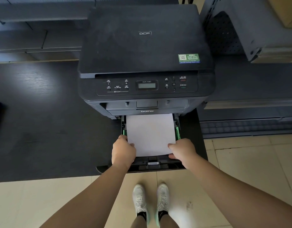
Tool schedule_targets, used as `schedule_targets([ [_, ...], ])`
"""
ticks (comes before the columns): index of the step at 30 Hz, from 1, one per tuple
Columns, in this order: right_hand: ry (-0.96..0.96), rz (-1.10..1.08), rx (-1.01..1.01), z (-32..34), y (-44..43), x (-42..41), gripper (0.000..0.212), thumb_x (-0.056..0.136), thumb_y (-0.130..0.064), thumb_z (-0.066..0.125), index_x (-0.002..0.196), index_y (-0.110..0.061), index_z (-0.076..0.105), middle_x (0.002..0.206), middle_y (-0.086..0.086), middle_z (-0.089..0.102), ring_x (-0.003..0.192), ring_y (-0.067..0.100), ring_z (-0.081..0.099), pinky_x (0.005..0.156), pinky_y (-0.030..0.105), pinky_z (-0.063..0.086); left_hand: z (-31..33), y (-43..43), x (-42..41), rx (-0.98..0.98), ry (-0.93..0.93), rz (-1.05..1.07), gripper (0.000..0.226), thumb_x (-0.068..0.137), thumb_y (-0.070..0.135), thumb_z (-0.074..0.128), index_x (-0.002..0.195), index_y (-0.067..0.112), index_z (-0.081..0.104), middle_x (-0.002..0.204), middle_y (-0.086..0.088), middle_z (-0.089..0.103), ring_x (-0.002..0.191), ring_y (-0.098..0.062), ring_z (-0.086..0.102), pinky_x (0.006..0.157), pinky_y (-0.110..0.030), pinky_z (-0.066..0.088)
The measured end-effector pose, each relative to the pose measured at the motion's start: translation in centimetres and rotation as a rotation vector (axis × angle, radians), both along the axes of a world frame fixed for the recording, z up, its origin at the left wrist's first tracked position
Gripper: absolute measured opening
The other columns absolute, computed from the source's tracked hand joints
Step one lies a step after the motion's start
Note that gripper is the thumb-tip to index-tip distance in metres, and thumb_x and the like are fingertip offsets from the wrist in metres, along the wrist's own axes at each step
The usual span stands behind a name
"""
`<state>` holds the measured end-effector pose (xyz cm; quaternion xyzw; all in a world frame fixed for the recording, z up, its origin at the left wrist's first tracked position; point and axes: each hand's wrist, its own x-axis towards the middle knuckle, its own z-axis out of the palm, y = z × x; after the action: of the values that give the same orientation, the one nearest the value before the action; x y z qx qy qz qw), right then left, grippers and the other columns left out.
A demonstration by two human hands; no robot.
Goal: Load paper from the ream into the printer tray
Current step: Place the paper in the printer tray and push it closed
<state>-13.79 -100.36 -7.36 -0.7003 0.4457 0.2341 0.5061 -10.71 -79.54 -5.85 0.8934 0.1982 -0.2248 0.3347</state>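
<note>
A black printer point(145, 51) stands on a dark table. Its paper tray point(156, 164) is pulled out toward me at the bottom front. A stack of white paper point(151, 134) lies in the tray between the green side guides point(177, 133), its far end under the printer body. My left hand point(123, 152) grips the near left corner of the paper, thumb on top. My right hand point(183, 151) holds the near right corner, thumb on top and fingers under the edge. No ream is in view.
The dark table point(48, 122) stretches to the left of the printer. A grey perforated metal rack point(240, 30) stands at the back right. Beige floor tiles point(249, 162) and my white shoes point(150, 201) are below the tray.
</note>
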Motion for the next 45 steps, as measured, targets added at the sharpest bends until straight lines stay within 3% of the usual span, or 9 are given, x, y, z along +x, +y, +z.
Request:
schedule_targets([
  [4, -0.016, 0.097, -0.134, 2.4, -0.6, -0.2, 0.015, 0.091, -0.014, 0.066, 0.086, 0.0, 0.065, 0.092, 0.015, 0.071, 0.062, 0.026, 0.074, 0.068, 0.037, 0.065, 1.4, 0.7, -0.3, 0.071, -0.016, -0.004, 0.035, 0.091, 0.012, 0.058, 0.126, 0.01, 0.055, 0.104, -0.013, 0.068, 0.083, -0.033, 0.068, 0.074, -0.045, 0.06],
  [9, -0.059, 0.323, -0.446, 3.5, -1.8, -0.1, 0.032, 0.089, -0.023, 0.063, 0.064, -0.004, 0.062, 0.056, 0.008, 0.065, 0.042, 0.021, 0.062, 0.05, 0.031, 0.058, 2.3, 1.5, 0.0, 0.124, -0.026, -0.001, 0.028, 0.089, 0.012, 0.058, 0.116, 0.012, 0.06, 0.1, -0.01, 0.069, 0.082, -0.032, 0.066, 0.071, -0.04, 0.058],
  [13, -0.087, 0.422, -0.56, 3.3, -2.5, -0.4, 0.022, 0.09, -0.028, 0.065, 0.077, -0.01, 0.064, 0.067, 0.002, 0.061, 0.054, 0.015, 0.053, 0.042, 0.021, 0.035, 1.8, 1.9, -0.1, 0.148, 0.004, -0.018, 0.019, 0.086, 0.013, 0.059, 0.104, 0.011, 0.065, 0.094, -0.013, 0.07, 0.074, -0.031, 0.063, 0.061, -0.033, 0.05],
  [15, -0.087, 0.448, -0.578, 2.4, -2.6, -0.7, 0.032, 0.088, -0.034, 0.067, 0.066, -0.011, 0.061, 0.057, 0.001, 0.057, 0.047, 0.014, 0.052, 0.04, 0.021, 0.032, 1.4, 1.9, -0.2, 0.148, 0.01, -0.014, 0.017, 0.085, 0.013, 0.058, 0.1, 0.009, 0.066, 0.093, -0.014, 0.07, 0.072, -0.032, 0.062, 0.059, -0.032, 0.047],
  [27, -0.184, 0.456, -0.604, 1.4, -2.2, -0.9, 0.02, 0.089, -0.023, 0.067, 0.075, -0.009, 0.065, 0.067, 0.006, 0.065, 0.049, 0.012, 0.054, 0.041, 0.02, 0.033, 0.4, 1.7, -0.4, 0.108, -0.008, 0.071, 0.02, 0.087, 0.011, 0.065, 0.107, 0.01, 0.069, 0.101, -0.012, 0.072, 0.082, -0.032, 0.066, 0.074, -0.04, 0.059],
  [30, -0.165, 0.472, -0.581, 1.0, -2.2, -0.5, 0.02, 0.089, -0.017, 0.063, 0.072, -0.006, 0.062, 0.067, 0.009, 0.065, 0.052, 0.02, 0.057, 0.044, 0.022, 0.037, 0.3, 1.5, -0.4, 0.094, -0.014, 0.104, 0.017, 0.088, 0.009, 0.065, 0.104, 0.009, 0.07, 0.099, -0.013, 0.072, 0.084, -0.034, 0.068, 0.076, -0.043, 0.06],
  [35, -0.17, 0.477, -0.528, 0.4, -2.4, -0.4, 0.015, 0.091, -0.014, 0.06, 0.081, -0.004, 0.062, 0.074, 0.009, 0.064, 0.056, 0.018, 0.055, 0.044, 0.023, 0.036, 0.0, 1.5, -0.3, 0.044, -0.023, 0.162, 0.015, 0.087, 0.008, 0.064, 0.099, 0.007, 0.072, 0.099, -0.014, 0.072, 0.083, -0.034, 0.066, 0.075, -0.039, 0.059],
  [39, -0.199, 0.467, -0.459, -0.1, -2.8, -0.5, 0.015, 0.092, -0.018, 0.061, 0.088, -0.004, 0.063, 0.081, 0.01, 0.066, 0.068, 0.025, 0.063, 0.053, 0.028, 0.045, -0.5, 1.8, -0.3, 0.021, -0.034, 0.143, 0.018, 0.086, 0.01, 0.062, 0.101, 0.007, 0.072, 0.101, -0.013, 0.073, 0.086, -0.032, 0.067, 0.074, -0.036, 0.057],
  [45, -0.211, 0.457, -0.397, -0.4, -3.3, -0.5, 0.013, 0.094, -0.022, 0.06, 0.087, -0.011, 0.06, 0.077, 0.001, 0.062, 0.059, 0.005, 0.052, 0.048, 0.019, 0.036, -0.8, 2.2, -0.1, 0.005, -0.044, 0.122, 0.019, 0.084, 0.011, 0.062, 0.1, 0.008, 0.073, 0.097, -0.011, 0.074, 0.083, -0.028, 0.067, 0.071, -0.03, 0.054],
])
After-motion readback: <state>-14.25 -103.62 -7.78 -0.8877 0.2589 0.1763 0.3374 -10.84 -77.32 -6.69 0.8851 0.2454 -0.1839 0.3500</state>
